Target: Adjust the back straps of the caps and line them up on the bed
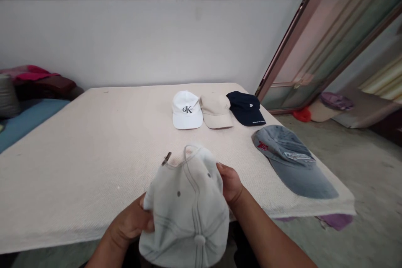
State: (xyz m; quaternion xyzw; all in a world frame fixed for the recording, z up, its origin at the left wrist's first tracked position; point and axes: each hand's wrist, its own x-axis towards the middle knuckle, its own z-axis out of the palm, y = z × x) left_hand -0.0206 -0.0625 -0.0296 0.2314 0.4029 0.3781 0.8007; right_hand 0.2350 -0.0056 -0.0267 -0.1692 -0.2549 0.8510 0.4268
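A light grey cap (188, 209) hangs over the table's front edge, its crown button low and its back strap opening towards the table. My left hand (133, 220) grips its left side. On its right side my right hand (230, 182) pinches the rim. Farther back lie a white cap (187, 111) with black letters, a beige cap (216, 111) and a navy cap (246, 109), side by side in a row. A blue-grey denim cap (292, 161) with a red mark rests at the table's right edge.
The table (78, 155) has a cream textured cover and meets a white wall (141, 42). Behind its left side are a blue surface (34, 119) and a dark red item (47, 88). A glass door (301, 50) stands at the right, with more hats beyond.
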